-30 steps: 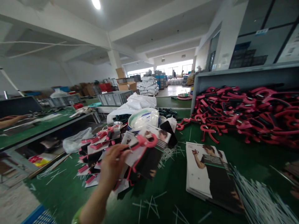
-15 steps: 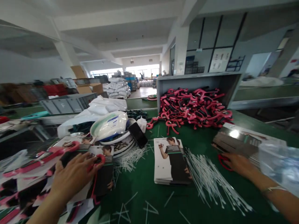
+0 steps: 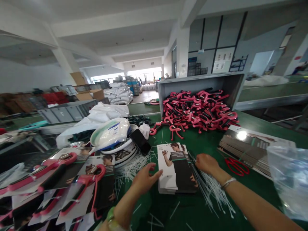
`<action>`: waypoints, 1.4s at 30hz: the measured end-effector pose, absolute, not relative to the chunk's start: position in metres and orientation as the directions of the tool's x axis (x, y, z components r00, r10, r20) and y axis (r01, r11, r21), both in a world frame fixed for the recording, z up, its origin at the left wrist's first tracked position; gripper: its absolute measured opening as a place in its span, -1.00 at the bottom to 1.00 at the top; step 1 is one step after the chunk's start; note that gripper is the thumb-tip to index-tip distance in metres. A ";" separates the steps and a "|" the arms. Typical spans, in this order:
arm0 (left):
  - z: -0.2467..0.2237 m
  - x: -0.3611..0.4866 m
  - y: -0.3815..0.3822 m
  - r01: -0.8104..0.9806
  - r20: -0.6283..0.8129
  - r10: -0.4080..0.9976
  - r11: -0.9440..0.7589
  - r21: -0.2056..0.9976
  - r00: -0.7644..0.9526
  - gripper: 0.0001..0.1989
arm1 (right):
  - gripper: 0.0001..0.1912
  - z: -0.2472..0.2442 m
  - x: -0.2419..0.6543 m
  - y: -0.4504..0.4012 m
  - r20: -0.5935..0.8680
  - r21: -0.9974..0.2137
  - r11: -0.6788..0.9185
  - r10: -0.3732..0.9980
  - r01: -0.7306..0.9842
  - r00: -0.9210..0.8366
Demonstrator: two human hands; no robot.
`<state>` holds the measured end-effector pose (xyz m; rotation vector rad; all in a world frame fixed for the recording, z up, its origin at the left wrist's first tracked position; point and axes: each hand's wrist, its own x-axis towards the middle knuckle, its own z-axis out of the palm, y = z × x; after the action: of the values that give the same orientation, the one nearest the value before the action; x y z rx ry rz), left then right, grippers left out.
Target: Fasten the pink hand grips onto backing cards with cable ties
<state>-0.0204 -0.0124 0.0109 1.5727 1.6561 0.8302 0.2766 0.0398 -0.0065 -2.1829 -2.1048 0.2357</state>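
Observation:
My left hand (image 3: 146,178) is open, thumb and fingers apart, just left of a stack of printed cards (image 3: 167,175). Its thumb reaches close to the stack's left edge; whether it touches cannot be made out. To the right of the cards, my right hand (image 3: 207,163) is closed over the upper end of a bundle of white cable ties (image 3: 211,191); its fingertips are partly hidden. Red-handled scissors (image 3: 237,166) lie beyond my right wrist. At the left, pink-and-black pliers (image 3: 79,189) are fastened onto cards, piled in several layers.
A grey crate (image 3: 202,78) tipped on its side spills many pink-and-black pliers (image 3: 197,110). A black phone (image 3: 141,141) leans on a round container (image 3: 125,158). More cards (image 3: 255,147) and a clear plastic bag (image 3: 288,179) lie at right. Loose cable ties (image 3: 174,210) are scattered in front.
My left hand has left the carded pliers and moved right to the card stack. My right hand has let go of the scissors and moved left onto the cable ties, whose lower ends have shifted left.

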 end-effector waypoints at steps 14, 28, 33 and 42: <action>-0.002 0.002 0.017 0.198 -0.061 0.992 0.083 0.977 -0.112 -0.68 | -0.73 -0.019 0.338 0.021 -0.015 -0.744 -0.119 0.987 0.658 0.161; 0.027 0.055 -0.013 -0.430 -0.452 0.880 0.469 0.771 0.147 -0.38 | -0.62 0.048 0.287 -0.007 0.132 -0.991 0.119 0.955 0.067 0.266; 0.024 0.063 -0.022 -0.564 -0.375 0.908 0.412 0.715 0.188 -0.40 | -0.63 0.055 0.250 -0.016 0.261 -0.964 0.260 0.909 0.050 0.325; 0.018 0.070 -0.039 -0.701 -0.204 0.974 0.210 0.682 0.093 -0.07 | -0.65 0.043 0.213 -0.028 0.350 -0.925 0.274 0.887 0.264 0.303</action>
<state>0.0701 -0.0394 0.0182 0.4718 0.7144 1.3132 0.2132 -0.0276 0.0429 -1.2605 -1.2297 0.6046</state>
